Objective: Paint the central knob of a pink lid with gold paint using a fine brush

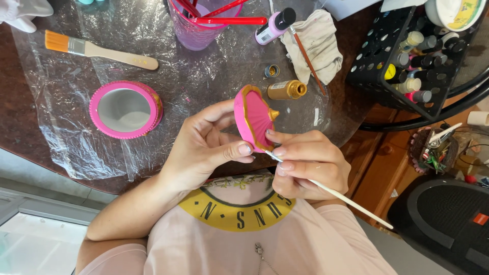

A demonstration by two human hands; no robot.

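My left hand (204,145) grips a pink lid (253,118) with a gold rim and a gold knob, held on edge above the table's near edge. My right hand (305,163) pinches a thin white paintbrush (336,193), its tip touching the lid's lower rim. Just behind the lid, an open gold paint bottle (286,90) lies on its side on the plastic sheet (66,137), its small cap (272,71) beside it. The pink round tin base (126,109) with a silver inside sits to the left on the sheet.
A wide flat brush (97,49) with orange bristles lies at the left. At the back are a pink cup of brushes (196,25), a pink paint bottle (274,25), a stained rag (316,43) and a thin brown brush (308,60). A black rack of paint bottles (407,56) stands at the right.
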